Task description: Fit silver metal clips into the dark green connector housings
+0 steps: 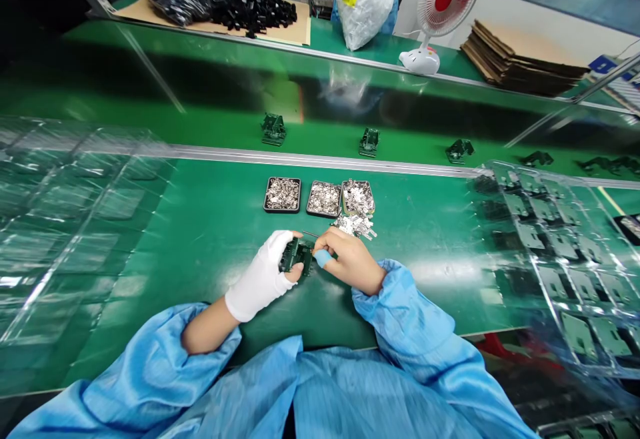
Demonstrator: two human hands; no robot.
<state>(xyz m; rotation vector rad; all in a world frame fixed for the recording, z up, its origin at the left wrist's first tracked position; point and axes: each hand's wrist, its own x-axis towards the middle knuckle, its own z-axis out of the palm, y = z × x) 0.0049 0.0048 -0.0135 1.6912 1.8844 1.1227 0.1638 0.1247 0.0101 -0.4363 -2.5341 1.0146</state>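
Note:
My left hand (265, 271), in a white glove with bare fingertips, is closed around a green circuit board assembly (299, 257), gripping its top and bottom edges. My right hand (346, 257) is pinched at the board's right edge, with a light blue wrap on one finger. A thin dark rod (310, 233) sticks out to the left above its fingers; its kind cannot be made out. Just beyond the hands are a left tray (283, 211), a middle tray (323, 214) and a right tray (372, 207), all full of small silvery metal parts. Loose metal pieces (356, 225) spill in front of the right tray.
Clear plastic trays (45, 252) are stacked at left; another blister tray (565, 252) at right holds green boards. Board assemblies (370, 142) stand spaced along the green strip behind a metal rail (320, 159). The shelf above carries black parts (260, 9), a white bag (365, 5), a fan (443, 2) and cardboard (520, 59).

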